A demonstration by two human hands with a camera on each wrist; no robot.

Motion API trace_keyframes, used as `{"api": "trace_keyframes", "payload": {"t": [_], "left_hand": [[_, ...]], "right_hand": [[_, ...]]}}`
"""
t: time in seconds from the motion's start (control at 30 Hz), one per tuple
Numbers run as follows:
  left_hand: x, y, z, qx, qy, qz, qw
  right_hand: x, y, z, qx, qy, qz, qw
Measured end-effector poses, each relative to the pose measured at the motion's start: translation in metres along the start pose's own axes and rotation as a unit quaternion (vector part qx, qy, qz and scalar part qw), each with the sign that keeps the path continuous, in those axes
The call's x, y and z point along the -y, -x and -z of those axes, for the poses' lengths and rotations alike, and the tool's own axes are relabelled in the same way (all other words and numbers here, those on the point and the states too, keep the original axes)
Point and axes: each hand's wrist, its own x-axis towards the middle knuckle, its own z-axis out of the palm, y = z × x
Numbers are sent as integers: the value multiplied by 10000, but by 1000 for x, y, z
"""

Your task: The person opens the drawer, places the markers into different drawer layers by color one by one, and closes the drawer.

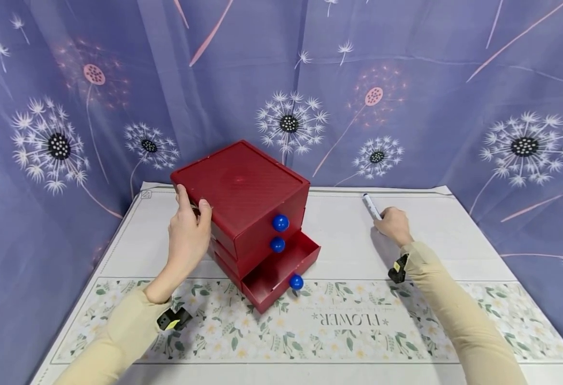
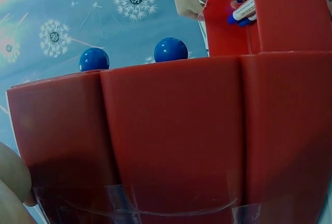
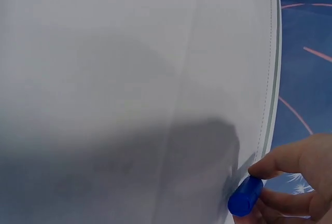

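A red drawer cabinet (image 1: 238,184) with blue ball knobs stands left of centre, its bottom drawer (image 1: 281,264) pulled out. White markers (image 2: 244,11) with blue ends lie inside that drawer in the left wrist view. My left hand (image 1: 190,235) rests against the cabinet's left side near the top edge, thumb and forefinger extended. Over the back right of the table, my right hand (image 1: 394,224) pinches a white marker (image 1: 371,206) between thumb and fingers. Its blue end (image 3: 245,197) faces the camera in the right wrist view.
Under the cabinet lies a white table cover (image 1: 339,240) with a floral band reading FLOWER (image 1: 354,320). A purple dandelion curtain (image 1: 233,91) hangs behind the table and along both sides. Clear tape (image 2: 181,208) crosses the cabinet's side.
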Motion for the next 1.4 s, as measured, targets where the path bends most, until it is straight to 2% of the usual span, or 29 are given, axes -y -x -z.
{"api": "trace_keyframes", "payload": {"t": [0.3, 0.53, 0.87, 1.2, 1.4], "left_hand": [[-1, 2, 0, -57, 41, -29, 10000], [0, 2, 0, -94, 73, -34, 9999], [0, 1, 0, -123, 1, -83, 9999], [1, 3, -2, -184, 126, -92, 9997], [1, 3, -3, -230, 128, -138, 9996]], "right_hand": [[11, 6, 6, 111, -8, 351, 9993], [17, 9, 5, 192, -18, 409, 9990], [16, 10, 7, 377, 221, 607, 9972], [16, 12, 11, 481, 107, 621, 9969], [16, 13, 13, 458, 160, 783, 9957]]}}
